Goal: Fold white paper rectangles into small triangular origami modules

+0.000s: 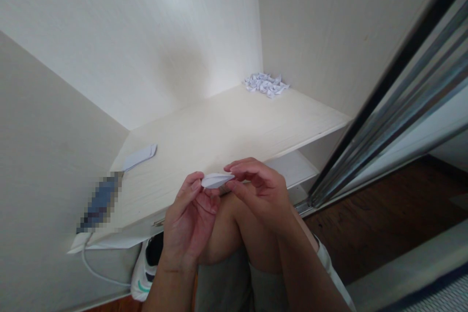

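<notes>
A small piece of folded white paper (217,180), pointed at its right end, is held up between my two hands above my knees. My left hand (190,214), palm turned up, pinches its left end between thumb and fingertips. At the right tip, the thumb and fingers of my right hand (260,186) close on the paper from the other side. A heap of small folded white paper pieces (266,84) lies in the far right corner of the shelf (204,136). Toward the shelf's left side rests a flat stack of white paper strips (140,157).
A blurred-out dark blue object (99,203) lies at the shelf's left edge, with a white cable (98,273) hanging below. White walls enclose the shelf. A metal sliding-door track (380,112) runs along the right. A white shoe (141,273) stands beneath.
</notes>
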### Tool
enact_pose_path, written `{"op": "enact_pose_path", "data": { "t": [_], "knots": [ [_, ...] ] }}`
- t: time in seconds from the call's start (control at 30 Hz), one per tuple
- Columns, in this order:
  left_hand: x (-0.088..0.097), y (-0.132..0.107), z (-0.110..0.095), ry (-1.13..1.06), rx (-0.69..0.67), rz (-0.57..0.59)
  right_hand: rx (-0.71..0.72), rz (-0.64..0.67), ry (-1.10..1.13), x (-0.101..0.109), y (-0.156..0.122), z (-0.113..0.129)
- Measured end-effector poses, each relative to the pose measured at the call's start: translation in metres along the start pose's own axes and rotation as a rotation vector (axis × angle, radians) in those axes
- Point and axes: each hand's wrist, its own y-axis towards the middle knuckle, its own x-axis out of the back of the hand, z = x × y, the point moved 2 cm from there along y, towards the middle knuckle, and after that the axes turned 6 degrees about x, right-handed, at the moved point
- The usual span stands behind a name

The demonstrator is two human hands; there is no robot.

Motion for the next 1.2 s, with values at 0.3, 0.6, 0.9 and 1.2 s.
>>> {"op": "enact_pose_path", "data": {
  "t": [0.3, 0.6, 0.9, 1.2],
  "knots": [
    [-0.011, -0.005, 0.001, -0.026, -0.045, -0.052, 0.314, -0.052, -0.374, -0.003, 0.001, 0.009],
    [-0.019, -0.007, 0.003, -0.030, -0.115, -0.009, 0.405, -0.089, -0.452, -0.005, -0.001, 0.011],
    [-0.025, -0.014, 0.000, 0.101, -0.248, 0.003, 0.455, -0.025, -0.555, -0.006, -0.006, 0.013],
    [-0.027, -0.017, 0.001, 0.088, -0.242, -0.014, 0.449, -0.117, -0.604, -0.007, -0.008, 0.011]
  ]
}}
